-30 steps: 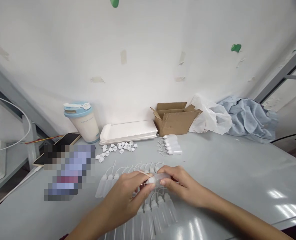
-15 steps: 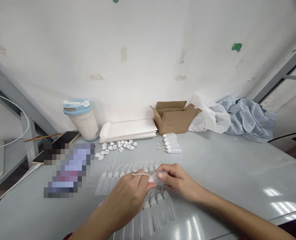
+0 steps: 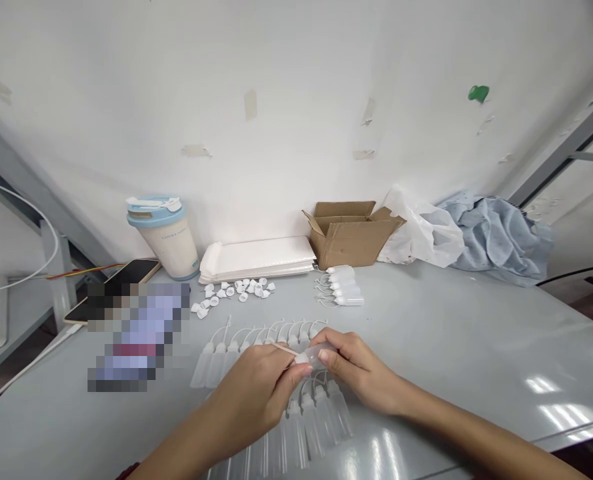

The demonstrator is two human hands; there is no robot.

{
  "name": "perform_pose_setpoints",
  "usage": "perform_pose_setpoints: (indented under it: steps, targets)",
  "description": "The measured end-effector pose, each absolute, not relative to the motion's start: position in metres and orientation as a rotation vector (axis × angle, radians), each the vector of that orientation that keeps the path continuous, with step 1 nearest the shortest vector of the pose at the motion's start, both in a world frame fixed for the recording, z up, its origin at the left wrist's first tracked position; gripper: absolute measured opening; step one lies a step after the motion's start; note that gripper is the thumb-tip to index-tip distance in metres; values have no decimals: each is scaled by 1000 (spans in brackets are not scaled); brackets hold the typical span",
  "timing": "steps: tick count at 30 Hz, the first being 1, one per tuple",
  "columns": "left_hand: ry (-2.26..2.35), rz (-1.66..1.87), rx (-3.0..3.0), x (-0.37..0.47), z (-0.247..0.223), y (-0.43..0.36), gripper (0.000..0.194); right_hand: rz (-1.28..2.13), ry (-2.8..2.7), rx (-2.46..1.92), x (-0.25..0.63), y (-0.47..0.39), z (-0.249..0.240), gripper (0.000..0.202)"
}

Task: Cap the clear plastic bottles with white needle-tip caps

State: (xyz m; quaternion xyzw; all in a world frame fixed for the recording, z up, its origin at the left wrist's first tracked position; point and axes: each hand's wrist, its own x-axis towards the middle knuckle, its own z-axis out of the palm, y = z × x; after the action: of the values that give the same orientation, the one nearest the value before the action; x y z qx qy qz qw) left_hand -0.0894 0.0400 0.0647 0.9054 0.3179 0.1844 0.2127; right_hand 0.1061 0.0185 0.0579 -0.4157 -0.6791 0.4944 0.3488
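Between my two hands lies a small translucent squeeze bottle (image 3: 319,356), tilted on its side above the table. My right hand (image 3: 353,363) grips its body between thumb and fingers. My left hand (image 3: 263,383) pinches the white cap (image 3: 303,359) at the bottle's neck, with a thin strap sticking up past the fingers. Behind my hands stands a row of similar bottles (image 3: 206,363) lying flat with looped cap straps. Nearer to me is a second row of bottles (image 3: 316,423), partly hidden under my left hand and forearm.
Loose white caps (image 3: 243,287) lie before a stack of white envelopes (image 3: 259,257). Several bottles (image 3: 346,287) lie by an open cardboard box (image 3: 353,243). A cup (image 3: 169,240), a phone (image 3: 139,270), a plastic bag (image 3: 421,230) and blue cloth (image 3: 499,233) line the back and left.
My left hand has turned at the cap; its thumb now lies higher, along the neck, and the strap points differently. My right hand stays on the bottle's body.
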Motion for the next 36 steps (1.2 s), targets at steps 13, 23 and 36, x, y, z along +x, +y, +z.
perform_pose_setpoints:
  steps: [13,23,36]
  targets:
    - [747,891,2847,-88,62,38,24,1872,-1262,-959,107,26,52,38]
    - [950,496,2136,-87,77,41,38,777,-1953,-1038,113,16,60,23]
    - [698,721,2930,-90,53,35,16,1419,-1603,-1035,112,23,55,35]
